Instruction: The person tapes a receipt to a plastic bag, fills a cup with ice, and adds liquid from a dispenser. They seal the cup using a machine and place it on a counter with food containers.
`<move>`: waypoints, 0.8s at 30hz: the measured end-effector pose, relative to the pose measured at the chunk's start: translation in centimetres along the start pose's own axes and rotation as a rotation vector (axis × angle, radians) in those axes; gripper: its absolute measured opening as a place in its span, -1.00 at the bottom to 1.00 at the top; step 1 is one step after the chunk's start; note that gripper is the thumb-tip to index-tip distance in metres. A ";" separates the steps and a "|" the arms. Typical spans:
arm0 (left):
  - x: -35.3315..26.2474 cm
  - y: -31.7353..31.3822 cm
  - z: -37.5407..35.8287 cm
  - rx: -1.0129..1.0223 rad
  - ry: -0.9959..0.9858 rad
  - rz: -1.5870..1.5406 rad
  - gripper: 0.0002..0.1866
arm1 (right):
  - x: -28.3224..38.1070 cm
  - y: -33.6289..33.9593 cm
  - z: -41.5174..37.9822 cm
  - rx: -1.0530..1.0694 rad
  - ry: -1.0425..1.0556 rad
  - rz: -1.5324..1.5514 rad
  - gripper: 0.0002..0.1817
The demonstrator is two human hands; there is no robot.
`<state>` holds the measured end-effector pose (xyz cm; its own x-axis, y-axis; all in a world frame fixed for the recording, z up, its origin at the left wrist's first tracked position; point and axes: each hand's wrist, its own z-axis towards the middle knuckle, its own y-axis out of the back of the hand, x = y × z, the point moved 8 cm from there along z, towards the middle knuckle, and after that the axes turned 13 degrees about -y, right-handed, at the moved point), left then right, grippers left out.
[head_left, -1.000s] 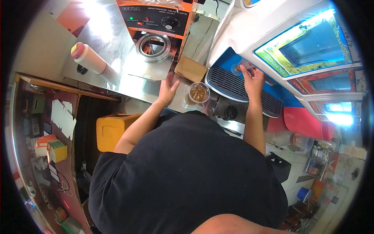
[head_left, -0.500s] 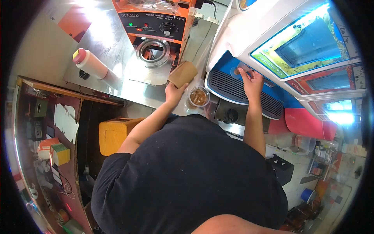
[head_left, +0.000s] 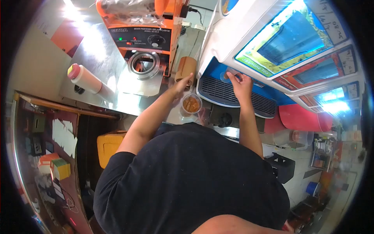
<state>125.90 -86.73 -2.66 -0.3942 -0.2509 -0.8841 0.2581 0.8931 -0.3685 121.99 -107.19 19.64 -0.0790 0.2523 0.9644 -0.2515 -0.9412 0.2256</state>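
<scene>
two hands were busy: the left hand (head_left: 181, 84) gripped a brown cardboard sleeve (head_left: 186, 68) upright on the steel counter (head_left: 105, 54), beside the tea-filled clear plastic cup (head_left: 191, 104); the right hand (head_left: 240, 84) closed on a clear cup (head_left: 227, 74) under the blue-and-white tea dispenser (head_left: 249, 35).

Readable labels at the drinks counter

"Jasmine Tea" stands on the dispenser's green panel (head_left: 255, 66); the orange cup sealer's (head_left: 140, 27) control-panel print is too blurred to read.

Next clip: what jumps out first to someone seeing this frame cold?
The orange sealing machine at the top of the steel counter, and the backlit drink dispenser at right. Between them, the left hand holds a brown box, and the right hand holds a clear cup at the dispenser.
</scene>
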 end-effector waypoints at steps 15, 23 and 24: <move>-4.8 -1.2 -8.8 0.300 -0.794 0.259 0.08 | 0.6 -0.5 -0.2 0.026 0.027 0.005 -0.70; -3.5 -4.7 -11.1 0.169 -0.959 0.645 0.41 | 0.9 -0.6 -0.4 0.023 0.037 0.064 -0.65; -3.4 -4.8 -10.7 0.147 -0.943 0.567 0.40 | 0.8 -0.6 -0.4 0.022 0.023 0.042 -0.62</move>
<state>116.58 -86.21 5.15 0.6269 -0.0591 -0.7769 0.3153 0.9311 0.1836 121.71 -106.36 20.28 -0.1111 0.2175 0.9697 -0.2262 -0.9557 0.1885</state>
